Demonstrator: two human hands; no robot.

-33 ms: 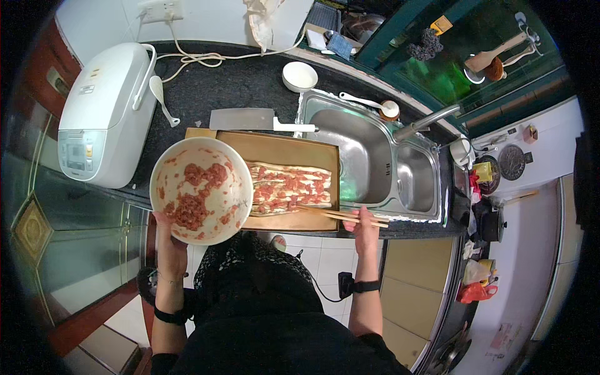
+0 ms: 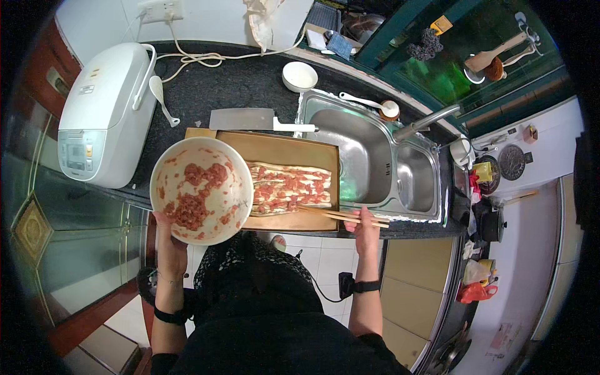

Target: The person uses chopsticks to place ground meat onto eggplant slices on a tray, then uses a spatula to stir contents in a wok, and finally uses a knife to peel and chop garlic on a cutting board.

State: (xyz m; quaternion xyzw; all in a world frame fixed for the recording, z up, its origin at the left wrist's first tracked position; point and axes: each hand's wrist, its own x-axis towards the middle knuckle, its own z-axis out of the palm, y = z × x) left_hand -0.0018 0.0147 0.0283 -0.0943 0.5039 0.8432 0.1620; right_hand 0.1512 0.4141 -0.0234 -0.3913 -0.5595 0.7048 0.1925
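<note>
My left hand (image 2: 170, 240) grips the near left rim of a large white bowl (image 2: 209, 235), tilted so its inside shows. Clumps of reddish minced meat (image 2: 191, 211) lie in it, with smears up the wall. The bowl overlaps the left part of a shallow golden-brown rectangular tray (image 2: 275, 145). Long pale strips (image 2: 294, 170) lie side by side in the tray, spread with minced meat; whether they are dough or something else I cannot tell. My right hand (image 2: 364, 228) is closed around wooden chopsticks (image 2: 325, 213), whose tips touch the strips' near edge.
Behind the tray lies a cleaver (image 2: 242, 119) with a white handle. A double steel sink (image 2: 350, 147) adjoins the tray's right side. On the dark counter are a white rice cooker (image 2: 106, 112), a rice paddle (image 2: 162, 100) and a small white bowl (image 2: 300, 76). A power cord (image 2: 203, 58) runs along the back.
</note>
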